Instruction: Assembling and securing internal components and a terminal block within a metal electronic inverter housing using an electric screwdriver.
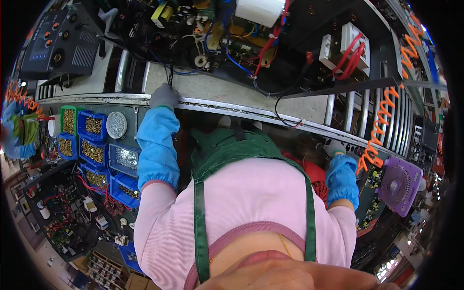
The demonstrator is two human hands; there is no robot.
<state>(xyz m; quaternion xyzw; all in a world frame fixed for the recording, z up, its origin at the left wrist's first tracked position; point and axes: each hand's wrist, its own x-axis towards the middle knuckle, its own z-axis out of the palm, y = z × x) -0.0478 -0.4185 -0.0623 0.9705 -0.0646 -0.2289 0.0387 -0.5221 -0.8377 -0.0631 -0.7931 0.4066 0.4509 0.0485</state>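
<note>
My left hand (164,96), in a grey glove and blue sleeve cover, is at the metal edge of the roller conveyor. Its fingers close on a thin black cable (170,76) that runs up to an opened machine chassis (227,77). Circuit boards, a white cylinder (261,10), and blue and red wires fill that chassis. Low at the right, my right hand (334,147), gloved as well, sits beside the conveyor near a dark panel with round fittings (352,148). Its fingers look curled, and what they hold is too small to make out.
Blue bins of brass screws (93,151) and a green bin (68,120) stand at the left. Orange coiled hoses (374,140) hang at the right, near a purple fan (398,186). A finished-looking machine (60,43) rests on the rollers at far left.
</note>
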